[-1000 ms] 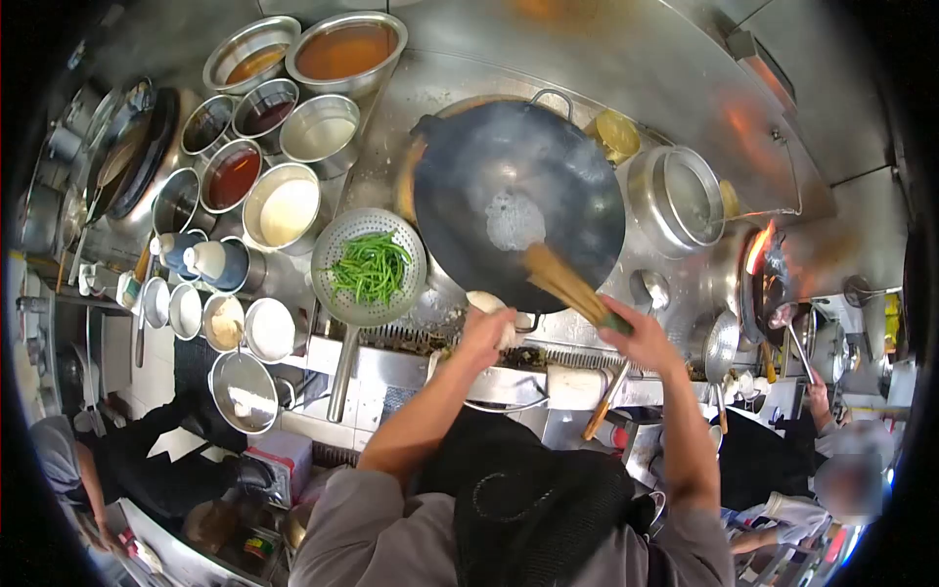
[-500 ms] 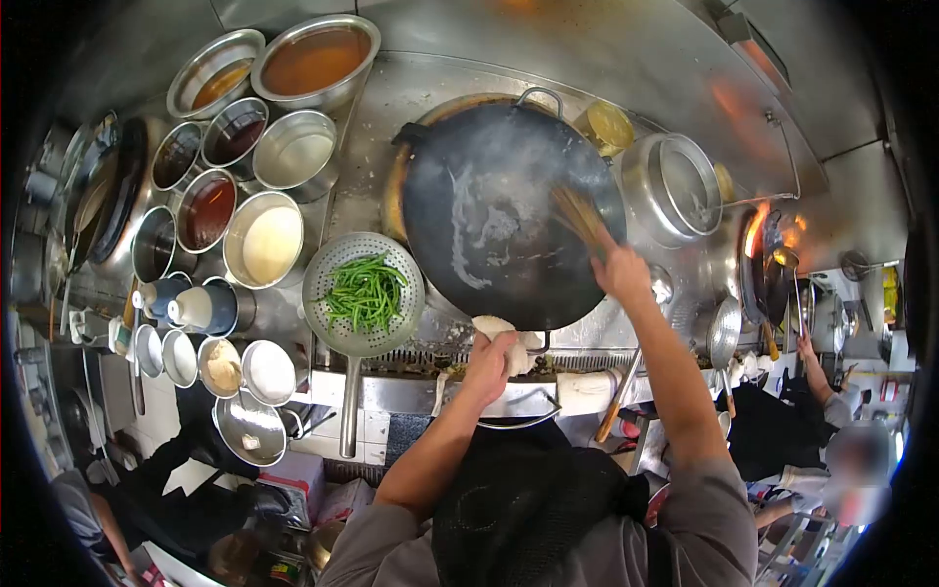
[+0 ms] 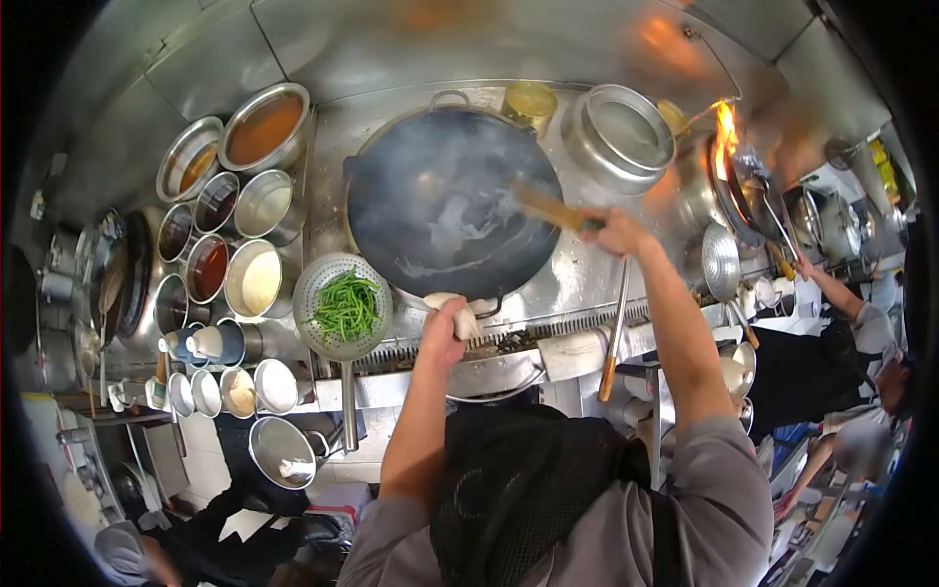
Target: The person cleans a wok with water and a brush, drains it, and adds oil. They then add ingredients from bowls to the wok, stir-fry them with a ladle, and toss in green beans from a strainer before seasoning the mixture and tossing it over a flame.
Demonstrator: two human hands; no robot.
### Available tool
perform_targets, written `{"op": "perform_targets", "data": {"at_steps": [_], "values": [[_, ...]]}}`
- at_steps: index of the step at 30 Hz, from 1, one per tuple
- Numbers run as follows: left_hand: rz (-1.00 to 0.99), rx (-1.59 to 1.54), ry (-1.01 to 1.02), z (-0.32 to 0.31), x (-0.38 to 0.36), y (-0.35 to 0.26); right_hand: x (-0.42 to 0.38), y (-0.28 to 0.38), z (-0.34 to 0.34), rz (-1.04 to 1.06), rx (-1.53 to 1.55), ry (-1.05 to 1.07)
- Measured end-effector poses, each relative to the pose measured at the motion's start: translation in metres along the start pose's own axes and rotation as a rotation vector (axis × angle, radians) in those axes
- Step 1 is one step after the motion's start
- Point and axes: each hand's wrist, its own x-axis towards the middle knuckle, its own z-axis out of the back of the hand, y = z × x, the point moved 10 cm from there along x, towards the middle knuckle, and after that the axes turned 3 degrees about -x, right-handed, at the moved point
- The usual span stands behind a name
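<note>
A big black wok (image 3: 391, 220) sits on the stove before me, steaming, with a pale patch of liquid or foam near its middle. My left hand (image 3: 442, 335) is closed around a folded whitish cloth (image 3: 463, 315) at the wok's near rim, beside the small near handle. In my right hand (image 3: 616, 235) is a bamboo wok brush (image 3: 546, 206), gripped at its end. Its bristles, smeared by motion, reach over the right side of the wok. Left of the wok, green beans (image 3: 346, 307) lie in a perforated skimmer (image 3: 349, 391).
Metal pots of sauces and powders (image 3: 262, 277) crowd the left side. A large steel pot (image 3: 626, 137) stands at the back right, next to a yellowish tin (image 3: 529, 105). A ladle handle (image 3: 614, 338) crosses the front edge. Farther right, flames (image 3: 725, 140) rise by a co-worker's wok.
My right hand has swung the brush outward to the right and turned it more level. My left hand keeps the cloth at the rim. The whole view has shifted.
</note>
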Motion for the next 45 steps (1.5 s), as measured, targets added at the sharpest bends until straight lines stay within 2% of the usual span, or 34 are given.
{"op": "perform_targets", "data": {"at_steps": [1,2,3,4,6,7,8,9,10,13,15,17,19,21,23,24,25,26,27,28,29,31,32,33,34,35,36,38,39,40,41,42,43,45], "values": [[0.043,0.061,0.017,0.002,0.004,0.008,0.000,-0.022,-0.006,0.005,0.014,-0.005],[-0.060,0.149,0.033,-0.013,-0.006,-0.004,-0.005,-0.027,0.013,0.158,0.033,-0.288],[-0.068,0.166,0.032,-0.017,-0.010,-0.003,-0.031,-0.021,0.030,0.305,0.058,-0.570],[-0.109,0.177,0.001,-0.019,-0.015,-0.007,-0.046,-0.037,0.010,0.259,0.255,-0.516],[-0.161,0.204,-0.032,-0.024,-0.024,-0.009,-0.088,-0.064,-0.046,0.238,0.462,-0.531],[-0.176,0.205,-0.069,-0.022,-0.030,-0.008,-0.117,-0.074,-0.076,0.140,0.398,-0.543],[-0.192,0.205,-0.106,-0.021,-0.034,-0.006,-0.133,-0.089,-0.115,0.165,0.447,-0.492],[-0.203,0.224,-0.108,-0.020,-0.034,-0.002,-0.156,-0.098,-0.144,0.312,0.358,-0.669],[-0.244,0.279,-0.114,-0.014,-0.032,0.001,-0.164,-0.114,-0.175,0.169,0.368,-0.457],[-0.356,0.420,-0.145,-0.016,-0.038,0.008,-0.171,-0.138,-0.193,0.193,0.488,-0.410],[-0.630,0.668,-0.253,-0.026,-0.058,-0.005,-0.178,-0.124,-0.154,0.178,0.583,-0.393],[-0.606,0.724,-0.269,-0.033,-0.062,0.004,-0.170,-0.104,-0.111,0.265,0.695,-0.453],[-0.839,0.927,-0.311,-0.079,-0.097,-0.006,-0.130,-0.077,-0.085,0.363,0.806,-0.361],[-0.786,0.979,-0.329,-0.093,-0.105,0.001,-0.087,-0.033,-0.059,0.399,1.170,-0.125],[-1.087,1.153,-0.401,-0.101,-0.122,0.000,-0.043,0.011,-0.054,0.482,1.578,0.211],[-1.063,1.208,-0.354,-0.096,-0.118,0.005,-0.048,0.021,-0.048,0.478,1.576,0.221],[-1.062,1.207,-0.364,-0.086,-0.116,0.005,-0.052,0.030,-0.038,0.489,1.699,0.253],[-1.145,1.448,-0.306,-0.091,-0.113,0.013,-0.060,0.038,-0.024,0.500,1.820,0.284],[-1.219,1.689,-0.241,-0.098,-0.111,0.023,-0.071,0.039,-0.021,0.499,1.811,0.293],[-1.179,1.488,-0.256,-0.096,-0.112,0.019,-0.089,0.033,-0.021,0.501,1.877,0.325],[-1.169,1.476,-0.274,-0.101,-0.116,0.016,-0.102,0.029,-0.025,0.495,1.943,0.359],[-1.153,1.439,-0.215,-0.111,-0.116,0.012,-0.115,0.035,-0.046,0.503,1.894,0.366],[-1.251,1.468,-0.212,-0.113,-0.117,0.010,-0.117,0.038,-0.065,0.588,1.545,0.170],[-1.245,1.458,-0.212,-0.113,-0.115,0.004,-0.119,0.040,-0.085,0.654,1.186,-0.014],[-1.177,1.416,-0.195,-0.112,-0.110,-0.003,-0.113,0.030,-0.116,0.648,1.179,-0.019],[-1.108,1.375,-0.175,-0.108,-0.105,-0.010,-0.118,0.023,-0.138,0.804,0.749,-0.216],[-0.960,1.203,-0.164,-0.087,-0.094,-0.015,-0.121,0.017,-0.157,0.921,0.301,-0.396],[-0.977,1.147,-0.214,-0.073,-0.093,-0.031,-0.049,-0.047,-0.166,0.554,-0.079,-0.261],[-0.958,1.108,-0.243,-0.063,-0.091,-0.035,-0.007,-0.076,-0.143,0.428,-0.228,-0.364],[-0.951,1.098,-0.234,-0.063,-0.087,-0.037,0.023,-0.087,-0.098,0.394,-0.219,-0.510],[-0.853,0.916,-0.227,-0.055,-0.078,-0.039,0.022,-0.072,-0.038,0.394,-0.263,-0.674],[-0.755,0.737,-0.219,-0.047,-0.067,-0.039,0.024,-0.058,0.007,0.320,-0.222,-0.671],[-0.750,0.726,-0.212,-0.037,-0.054,-0.044,0.029,-0.049,0.042,0.298,-0.145,-0.754],[-0.401,0.483,-0.222,0.010,-0.006,-0.030,0.008,-0.030,0.079,0.280,-0.079,-0.841]]}}
